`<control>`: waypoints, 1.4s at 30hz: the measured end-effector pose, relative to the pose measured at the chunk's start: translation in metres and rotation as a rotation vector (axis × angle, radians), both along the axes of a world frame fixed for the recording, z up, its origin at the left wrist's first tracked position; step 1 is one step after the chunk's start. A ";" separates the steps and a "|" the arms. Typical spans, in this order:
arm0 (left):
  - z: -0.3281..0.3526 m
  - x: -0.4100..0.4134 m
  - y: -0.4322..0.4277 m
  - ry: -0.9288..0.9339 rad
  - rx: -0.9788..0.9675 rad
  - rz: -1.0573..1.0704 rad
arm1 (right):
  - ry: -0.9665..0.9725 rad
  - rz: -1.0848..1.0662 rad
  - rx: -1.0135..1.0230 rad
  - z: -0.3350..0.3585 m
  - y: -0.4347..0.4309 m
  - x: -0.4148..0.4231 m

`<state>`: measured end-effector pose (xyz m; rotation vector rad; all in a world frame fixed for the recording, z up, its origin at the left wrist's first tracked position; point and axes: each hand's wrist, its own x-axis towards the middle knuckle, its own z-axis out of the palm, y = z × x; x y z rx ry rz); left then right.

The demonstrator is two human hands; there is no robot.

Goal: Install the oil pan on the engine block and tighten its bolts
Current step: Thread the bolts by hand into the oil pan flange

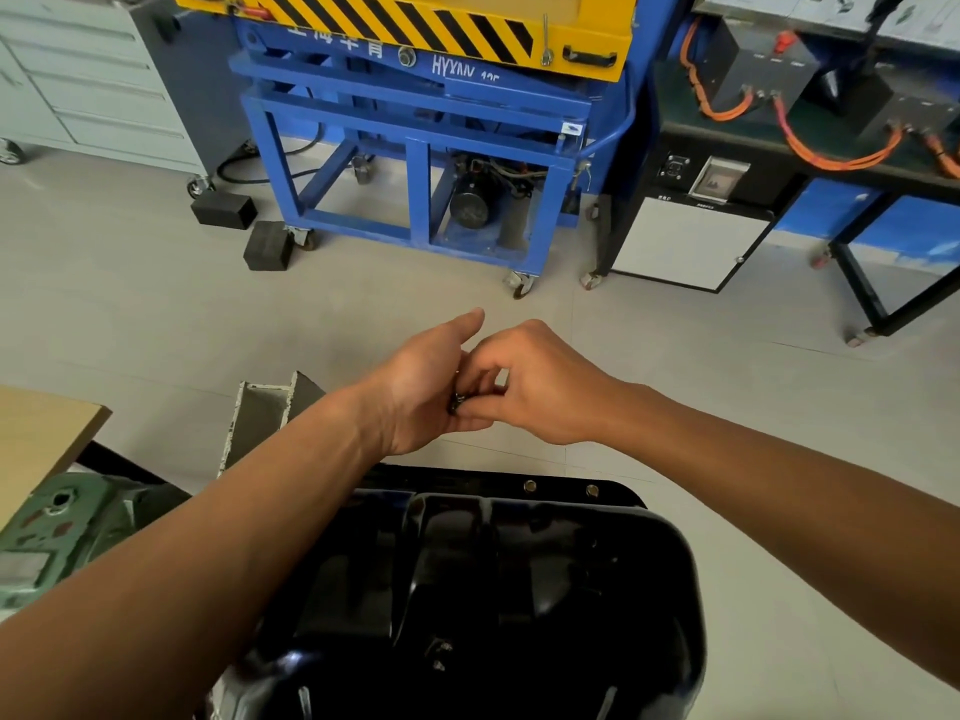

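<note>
A glossy black oil pan (519, 579) fills the lower middle of the view, its dome facing up. Two bolt heads (561, 488) sit in its far flange. A green engine block (67, 527) shows at the lower left beside the pan. Above the pan's far edge my left hand (421, 387) cups small dark bolts (456, 405) in its palm, index finger pointing forward. My right hand (530, 381) meets it from the right, and its fingertips pinch at those bolts. Most of the bolts are hidden between the two hands.
A blue wheeled lift frame (415, 163) with a yellow striped top stands ahead on the tiled floor. Two black blocks (244, 226) lie at its left foot. A bench with orange cables (831, 153) is at the right, grey drawers (93, 80) at the left, a wooden board (41, 428) near left.
</note>
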<state>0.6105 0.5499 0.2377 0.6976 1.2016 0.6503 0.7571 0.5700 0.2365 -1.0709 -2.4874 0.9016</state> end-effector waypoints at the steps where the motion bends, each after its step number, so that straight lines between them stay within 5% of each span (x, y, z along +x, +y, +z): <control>1: 0.000 0.000 0.000 0.018 0.004 -0.013 | 0.019 0.007 -0.001 0.000 0.000 0.001; 9: -0.003 -0.001 -0.004 0.052 -0.015 -0.074 | 0.367 -0.062 -0.158 -0.013 -0.013 0.011; 15: -0.007 0.001 -0.008 0.181 0.057 -0.009 | 0.473 -0.018 0.043 -0.021 -0.025 0.001; 23: -0.006 -0.004 -0.003 -0.027 -0.005 0.167 | 0.525 -0.091 -0.046 -0.016 -0.018 -0.012; 28: -0.014 -0.019 -0.001 0.262 0.057 0.208 | 0.321 0.134 0.206 -0.033 -0.008 0.011; 34: -0.016 -0.031 0.012 0.208 0.005 0.427 | 0.083 0.519 0.264 -0.058 -0.010 0.015; 42: -0.017 -0.028 0.015 0.159 0.010 0.402 | -0.065 0.646 0.228 -0.052 -0.005 0.006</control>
